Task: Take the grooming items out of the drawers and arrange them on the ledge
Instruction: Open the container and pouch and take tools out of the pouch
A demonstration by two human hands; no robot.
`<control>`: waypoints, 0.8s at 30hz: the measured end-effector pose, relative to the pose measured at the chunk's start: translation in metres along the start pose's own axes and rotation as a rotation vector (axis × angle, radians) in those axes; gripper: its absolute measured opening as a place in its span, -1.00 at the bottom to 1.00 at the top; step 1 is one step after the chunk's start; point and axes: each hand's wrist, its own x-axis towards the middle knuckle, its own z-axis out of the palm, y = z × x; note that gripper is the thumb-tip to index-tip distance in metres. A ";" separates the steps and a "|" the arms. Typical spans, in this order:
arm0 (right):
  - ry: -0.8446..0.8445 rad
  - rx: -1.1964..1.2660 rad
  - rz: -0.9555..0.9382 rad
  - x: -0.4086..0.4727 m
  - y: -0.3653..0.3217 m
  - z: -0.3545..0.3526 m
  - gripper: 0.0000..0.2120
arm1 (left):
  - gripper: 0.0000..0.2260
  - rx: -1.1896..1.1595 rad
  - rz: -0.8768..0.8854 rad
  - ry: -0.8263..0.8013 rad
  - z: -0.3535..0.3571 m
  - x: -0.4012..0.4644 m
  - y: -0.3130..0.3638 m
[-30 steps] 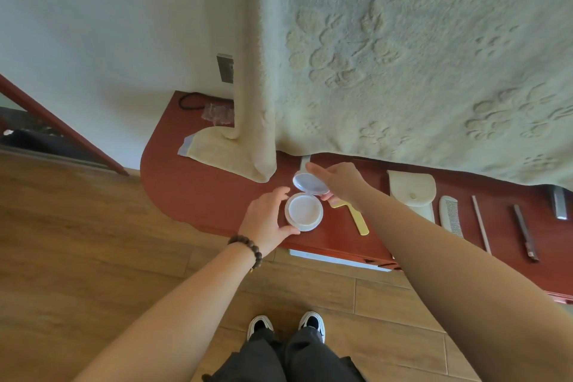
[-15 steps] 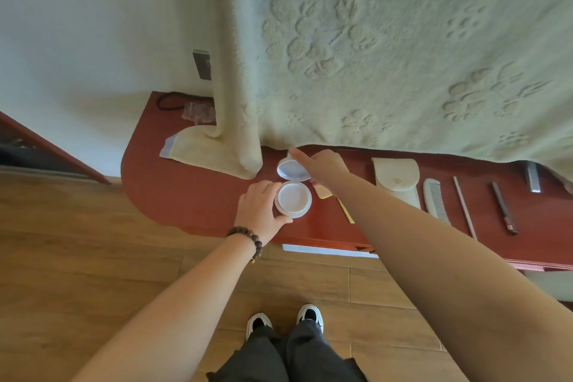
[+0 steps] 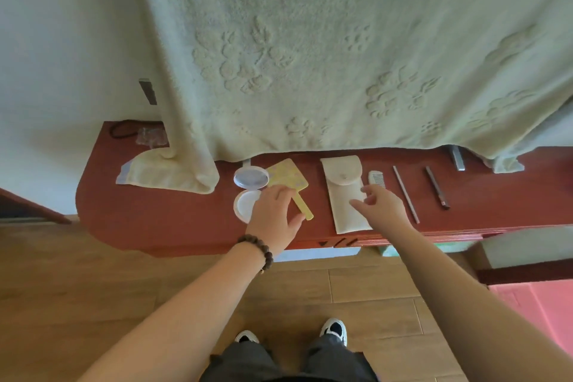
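Now we see the open compact on the ledge, at nine o'clock of the yellow mirror, under our loose, empty left hand. Our right hand, fingers spread and empty, hovers over the pouch beside the comb; next, we judge, another drawer item.

Ledge: open compact at 9 o'clock of hand mirror; pouch at mirror's 3 o'clock; comb, then two sticks, further toward 3 o'clock.

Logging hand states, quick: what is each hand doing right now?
Left hand: open, holding nothing, over the open compact.
Right hand: open, fingers loosely curled, empty, above the cream pouch.
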 end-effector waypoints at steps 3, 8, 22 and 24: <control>-0.002 -0.017 -0.008 0.009 0.016 -0.003 -0.49 | -0.52 -0.061 -0.087 -0.114 0.024 0.014 0.030; -0.132 0.045 0.024 0.035 0.026 0.001 -0.46 | -0.25 -0.597 -0.547 -0.180 0.070 0.044 0.078; -0.490 0.523 -0.086 0.056 0.070 -0.031 -0.69 | -0.72 -1.021 -0.822 0.221 0.082 0.046 0.124; -0.551 0.528 -0.162 0.053 0.069 -0.042 -0.74 | -0.61 -1.083 -0.795 0.210 0.073 0.040 0.125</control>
